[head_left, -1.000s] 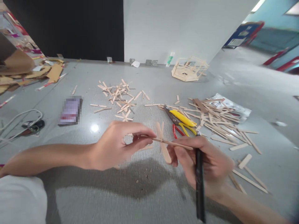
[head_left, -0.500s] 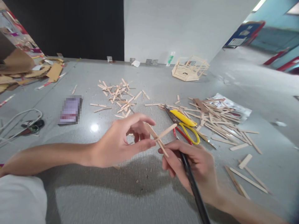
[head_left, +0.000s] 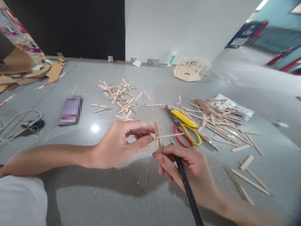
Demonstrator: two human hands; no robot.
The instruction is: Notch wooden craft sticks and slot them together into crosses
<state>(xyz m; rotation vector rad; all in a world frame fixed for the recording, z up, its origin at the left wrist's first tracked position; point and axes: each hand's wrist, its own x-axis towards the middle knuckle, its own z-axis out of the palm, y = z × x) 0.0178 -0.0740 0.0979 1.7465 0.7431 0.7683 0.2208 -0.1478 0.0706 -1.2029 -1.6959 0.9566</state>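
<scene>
My right hand (head_left: pixel 185 163) grips the lower end of a small piece of craft sticks (head_left: pixel 156 130), one stick standing and a thin one (head_left: pixel 171 135) jutting right across it. In the same hand rests a black rod-like tool (head_left: pixel 188 185), its kind unclear. My left hand (head_left: pixel 131 138) is curved beside the joint, thumb and index finger apart, their tips close to or touching the upright stick. Just beyond the right hand lie scissors (head_left: pixel 194 135) with red and yellow handles and a yellow-handled cutter (head_left: pixel 184 118).
Loose craft sticks (head_left: pixel 223 122) are heaped on the right by a plastic packet (head_left: pixel 244 110); shorter pieces (head_left: pixel 118 94) lie farther back. A hexagonal stick frame (head_left: pixel 188 75) stands near the wall. A phone (head_left: pixel 70 110), cable (head_left: pixel 21 119) and cardboard (head_left: pixel 55 72) are at left.
The joined sticks have turned: the slanted one is now nearly upright and the cross stick nearly level. My right hand has shifted slightly left, and the left fingertips have drawn closer together.
</scene>
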